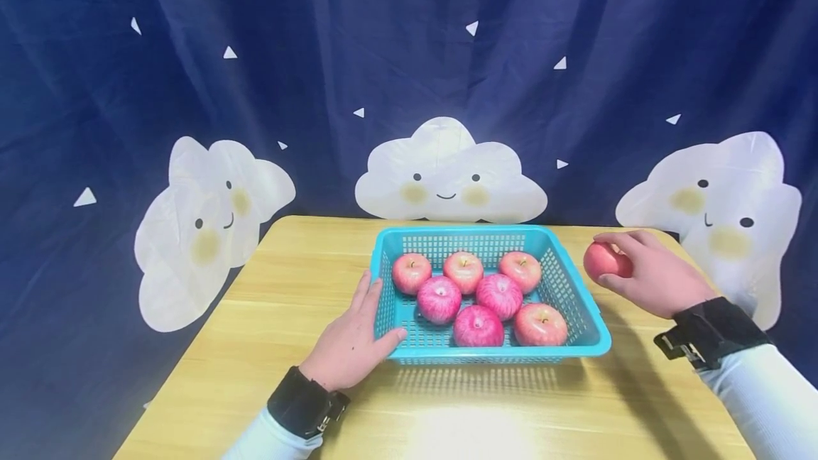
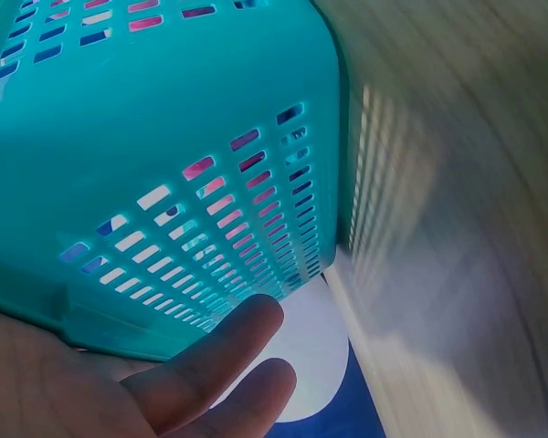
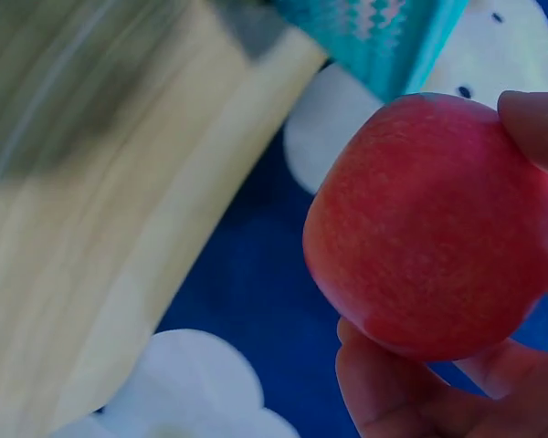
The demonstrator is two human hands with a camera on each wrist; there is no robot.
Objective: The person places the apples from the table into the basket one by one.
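A turquoise plastic basket [image 1: 498, 352] with slotted walls stands on the table, and several apples [image 1: 477, 326] lie in it, some pinkish-yellow, others deeper magenta. At its left side my left hand [image 1: 348, 343] rests against the wall, fingers extended and thumb over the front left rim. The left wrist view shows two of those fingers [image 2: 228, 356] straight beside the slotted wall. Off the basket's right side, my right hand [image 1: 661, 275] grips a red apple [image 1: 602, 262] between thumb and fingers, raised above the table. That apple [image 3: 434, 228] fills much of the right wrist view.
The wooden table [image 1: 287, 289] extends on both sides of the basket, its right edge passing under my right forearm. Behind it hangs a dark blue curtain [image 1: 409, 41] with white clouds and small triangles. A black band [image 1: 718, 332] wraps each wrist.
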